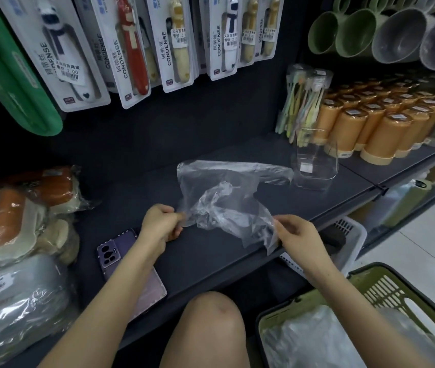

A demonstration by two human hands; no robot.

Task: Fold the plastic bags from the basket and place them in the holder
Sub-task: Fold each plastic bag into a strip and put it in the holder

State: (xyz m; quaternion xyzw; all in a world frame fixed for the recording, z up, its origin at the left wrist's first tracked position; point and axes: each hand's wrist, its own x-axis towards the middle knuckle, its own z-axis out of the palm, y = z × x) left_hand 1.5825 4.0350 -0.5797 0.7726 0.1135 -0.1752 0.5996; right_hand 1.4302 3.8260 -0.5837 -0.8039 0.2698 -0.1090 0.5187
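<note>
Shop shelf [211, 261] served as worktop as left hand [159, 224] and right hand [296, 236] pinched a crumpled plastic bag [221, 205] between their fingers, apparently spreading it flat before folding for the clear holder [314, 166].

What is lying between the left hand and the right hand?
In the head view, a crumpled clear plastic bag spans between the left hand and right hand; both pinch its edges.

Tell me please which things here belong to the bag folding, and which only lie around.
For the job: plastic bag, pinched by left hand and right hand; clear holder; green basket holding more bags.
Lying about: phone; orange cups; hanging toothbrush packs; green mugs.
</note>
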